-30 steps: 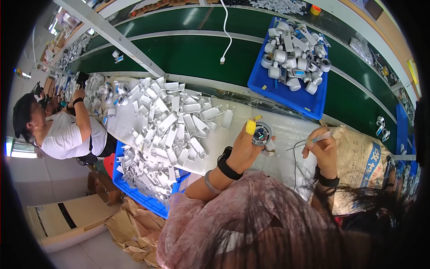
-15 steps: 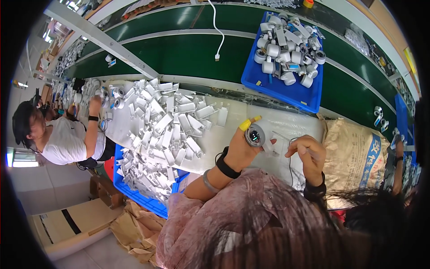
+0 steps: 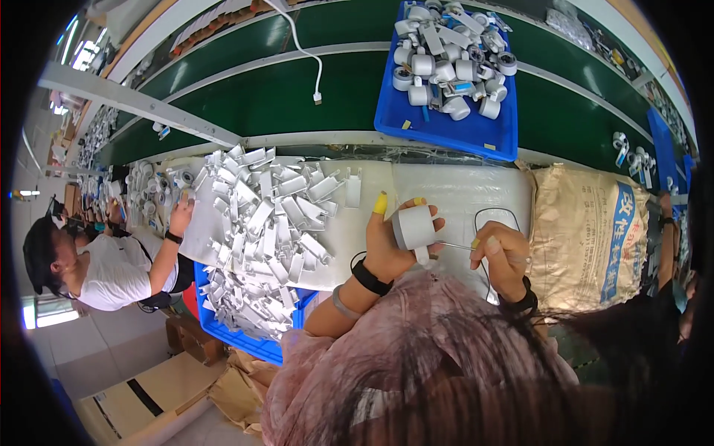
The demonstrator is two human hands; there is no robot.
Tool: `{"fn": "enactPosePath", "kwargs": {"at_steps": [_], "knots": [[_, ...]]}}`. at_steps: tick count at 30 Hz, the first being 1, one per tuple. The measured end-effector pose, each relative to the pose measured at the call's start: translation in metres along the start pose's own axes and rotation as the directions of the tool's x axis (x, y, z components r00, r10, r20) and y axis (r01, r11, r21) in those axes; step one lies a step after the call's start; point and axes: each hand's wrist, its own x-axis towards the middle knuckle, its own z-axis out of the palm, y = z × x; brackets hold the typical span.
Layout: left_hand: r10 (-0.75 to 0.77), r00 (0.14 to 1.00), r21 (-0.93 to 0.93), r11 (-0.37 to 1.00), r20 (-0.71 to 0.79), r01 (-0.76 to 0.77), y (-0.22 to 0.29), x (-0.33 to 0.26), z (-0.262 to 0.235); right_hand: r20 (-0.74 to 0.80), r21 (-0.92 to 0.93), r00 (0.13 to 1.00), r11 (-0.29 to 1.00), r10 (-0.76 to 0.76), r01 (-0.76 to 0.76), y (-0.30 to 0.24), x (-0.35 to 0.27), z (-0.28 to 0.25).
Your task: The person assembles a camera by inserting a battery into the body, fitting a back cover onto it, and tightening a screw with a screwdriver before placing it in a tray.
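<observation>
Just right of the pile of white parts (image 3: pixel 260 223), your left hand (image 3: pixel 387 249) grips 1 white spool (image 3: pixel 413 227) steady so your right hand (image 3: pixel 502 256) can pinch a thin tool (image 3: pixel 454 244) into it.

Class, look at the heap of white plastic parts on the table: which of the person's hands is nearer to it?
Left. The left hand is just right of the heap of white plastic parts, gripping a white round part; the right hand is farther right.
</observation>
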Motion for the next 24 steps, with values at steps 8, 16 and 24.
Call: {"fn": "enactPosePath", "kwargs": {"at_steps": [8,16,24], "knots": [[-0.19,0.875,-0.016,0.975,0.445,0.22,-0.009,0.011,-0.017,-0.007,0.084,0.997,0.994,0.073,-0.072,0.001,0.001,0.009],[-0.193,0.88,0.013,0.978,0.434,0.208,-0.013,0.009,-0.015,0.068,0.118,0.995,0.99,0.074,-0.082,-0.006,0.003,0.01],[-0.207,0.883,0.056,0.978,0.421,0.203,-0.016,0.008,-0.013,0.193,-0.197,0.923,0.909,-0.332,0.368,-0.007,0.007,0.011]]}}
